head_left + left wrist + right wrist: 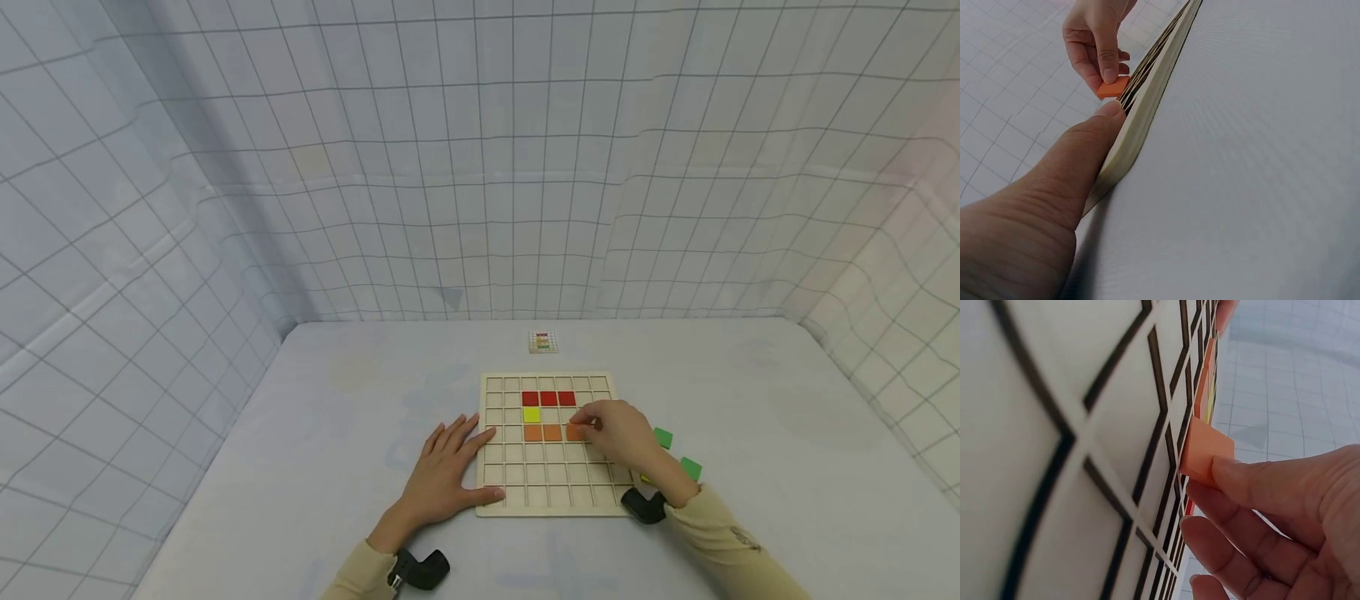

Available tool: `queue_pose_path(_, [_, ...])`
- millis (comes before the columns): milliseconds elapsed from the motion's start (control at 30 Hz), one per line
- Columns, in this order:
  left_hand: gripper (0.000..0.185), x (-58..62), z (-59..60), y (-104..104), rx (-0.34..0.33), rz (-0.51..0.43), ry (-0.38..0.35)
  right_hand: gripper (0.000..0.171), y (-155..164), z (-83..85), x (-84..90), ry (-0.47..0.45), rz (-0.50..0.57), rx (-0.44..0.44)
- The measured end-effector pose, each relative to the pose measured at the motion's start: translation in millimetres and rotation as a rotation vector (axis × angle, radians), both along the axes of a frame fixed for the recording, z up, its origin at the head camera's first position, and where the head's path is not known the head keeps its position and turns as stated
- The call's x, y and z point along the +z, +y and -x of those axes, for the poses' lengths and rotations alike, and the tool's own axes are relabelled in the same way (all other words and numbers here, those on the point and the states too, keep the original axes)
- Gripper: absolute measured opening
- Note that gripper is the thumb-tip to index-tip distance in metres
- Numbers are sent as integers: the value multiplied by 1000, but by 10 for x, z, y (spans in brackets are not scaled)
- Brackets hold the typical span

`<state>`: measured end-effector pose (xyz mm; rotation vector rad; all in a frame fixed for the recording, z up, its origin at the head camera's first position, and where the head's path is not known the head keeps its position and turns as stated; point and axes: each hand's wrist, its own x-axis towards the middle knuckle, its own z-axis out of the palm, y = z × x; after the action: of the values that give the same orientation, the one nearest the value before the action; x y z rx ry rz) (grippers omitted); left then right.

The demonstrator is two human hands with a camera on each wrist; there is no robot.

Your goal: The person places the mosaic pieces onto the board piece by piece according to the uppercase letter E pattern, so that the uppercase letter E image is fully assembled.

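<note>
Pinched tight, my right grip (618, 433) holds an orange tile (1202, 451) toward the right edge of the board (557, 497): probably light and stiff, best taken by its sides; my left grip (444, 479) lies spread at the left edge.

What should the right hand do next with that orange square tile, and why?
Probably press the orange square tile flat into the pale gridded board: the fingers of the right hand hold it tilted, in line with two flat-lying orange tiles.
</note>
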<state>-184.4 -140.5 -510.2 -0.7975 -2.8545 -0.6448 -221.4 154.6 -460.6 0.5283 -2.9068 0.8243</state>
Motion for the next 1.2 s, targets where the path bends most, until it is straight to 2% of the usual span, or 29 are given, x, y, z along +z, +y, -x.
queue_pose_path(433, [86, 18, -12, -8, 0, 1, 0, 4, -45, 0, 44, 6, -22, -7])
queue_pose_path(600, [87, 20, -15, -8, -6, -2, -11, 3, -62, -8, 72, -2, -64, -30])
queue_pose_path(833, [87, 14, -15, 6, -3, 5, -20, 3, -67, -27, 62, 6, -112, -15])
queue_pose_path(1000, [87, 17, -15, 8, 1, 6, -21, 4, -17, -50, 36, 12, -97, 26])
queue_pose_path(1200, [87, 23, -11, 3, 0, 9, -19, 23, 129, -151, -20, 31, -84, 163])
